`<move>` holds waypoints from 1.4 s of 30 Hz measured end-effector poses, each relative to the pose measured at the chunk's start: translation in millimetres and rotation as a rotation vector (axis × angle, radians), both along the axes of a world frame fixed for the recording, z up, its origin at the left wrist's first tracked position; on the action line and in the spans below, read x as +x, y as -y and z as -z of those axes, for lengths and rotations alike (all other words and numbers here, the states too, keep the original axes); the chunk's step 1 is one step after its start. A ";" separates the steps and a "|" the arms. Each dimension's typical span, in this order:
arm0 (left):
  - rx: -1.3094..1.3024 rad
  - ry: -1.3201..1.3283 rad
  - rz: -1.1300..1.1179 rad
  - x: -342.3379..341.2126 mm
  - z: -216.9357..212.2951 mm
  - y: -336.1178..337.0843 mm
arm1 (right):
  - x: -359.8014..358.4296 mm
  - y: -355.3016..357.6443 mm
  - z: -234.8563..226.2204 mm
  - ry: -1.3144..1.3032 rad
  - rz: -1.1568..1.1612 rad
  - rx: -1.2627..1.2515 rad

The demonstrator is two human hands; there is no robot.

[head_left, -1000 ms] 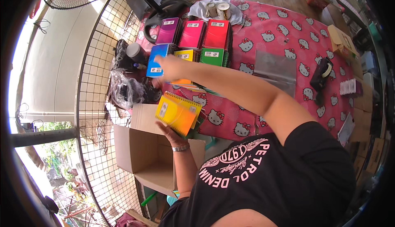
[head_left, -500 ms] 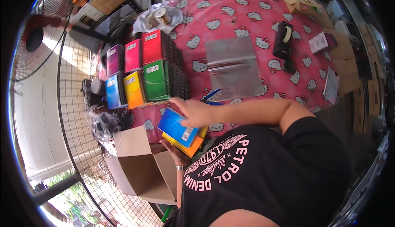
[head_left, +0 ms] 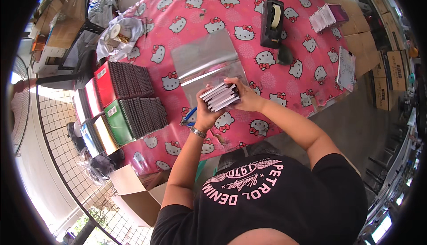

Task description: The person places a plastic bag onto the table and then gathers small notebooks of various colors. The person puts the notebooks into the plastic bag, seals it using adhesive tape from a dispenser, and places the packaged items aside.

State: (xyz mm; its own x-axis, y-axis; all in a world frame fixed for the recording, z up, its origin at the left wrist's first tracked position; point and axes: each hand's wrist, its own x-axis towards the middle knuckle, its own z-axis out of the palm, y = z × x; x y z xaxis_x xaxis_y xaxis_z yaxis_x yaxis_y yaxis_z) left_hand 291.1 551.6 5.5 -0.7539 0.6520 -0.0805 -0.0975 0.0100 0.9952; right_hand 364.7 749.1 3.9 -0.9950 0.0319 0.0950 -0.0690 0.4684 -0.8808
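Observation:
Between my two hands, above the table's near side, is a small stack of spiral notebooks (head_left: 219, 97), its white page edges facing up. My left hand (head_left: 206, 115) grips the stack's left side, and my right hand (head_left: 247, 96) closes round its right side. Just beyond the stack lie clear plastic sheets (head_left: 202, 57), partly covered by it. A blue-handled tool (head_left: 190, 117) lies beside my left hand, its working end not clear. Rows of spiral notebooks stand to the left, among them a red group (head_left: 103, 85) and a green group (head_left: 119, 122).
A pink patterned cloth covers the table (head_left: 249, 62). Towards the back right stand a black tape dispenser (head_left: 272, 25) and a bundle of white-edged items (head_left: 324, 19). An open cardboard box (head_left: 141, 205) sits below the table's left edge. A white plastic bag (head_left: 120, 36) holds rolls.
Both hands have moved right, from near the box to before the plastic sheets. The notebooks in them, earlier showing blue and orange covers, are now gathered upright in one stack. My view has shifted.

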 end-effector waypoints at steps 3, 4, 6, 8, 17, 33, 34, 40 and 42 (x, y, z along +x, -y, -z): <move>-0.028 -0.016 0.015 -2.8 6.0 -7.7 | 4.0 -2.7 16.7 -0.035 0.067 -0.119; -0.041 -0.034 0.008 -2.9 8.4 -8.6 | 4.4 -2.0 20.5 -0.040 0.081 -0.127; -0.025 0.042 -0.043 -0.1 6.6 -13.9 | -0.9 4.7 12.1 -0.094 0.100 -0.066; -0.037 -0.147 -0.058 0.1 13.2 -14.7 | -1.6 7.6 12.7 -0.128 0.108 -0.115; -0.023 -0.234 -0.027 1.4 45.9 -17.0 | -8.5 1.7 40.8 -0.195 0.031 0.009; -0.104 -0.348 -0.010 -0.7 45.0 -7.8 | 0.5 -13.7 -35.5 0.007 0.193 -0.338; -0.150 -0.388 -0.033 1.8 41.3 -9.6 | 2.0 -10.1 -28.1 0.034 0.146 -0.383; -0.070 -0.247 -0.045 5.0 57.6 -11.5 | 8.8 1.4 -14.3 0.109 -0.025 -0.442; -0.005 -0.195 -0.047 2.5 60.2 -11.9 | 6.7 -7.3 -36.1 0.015 -0.058 -0.136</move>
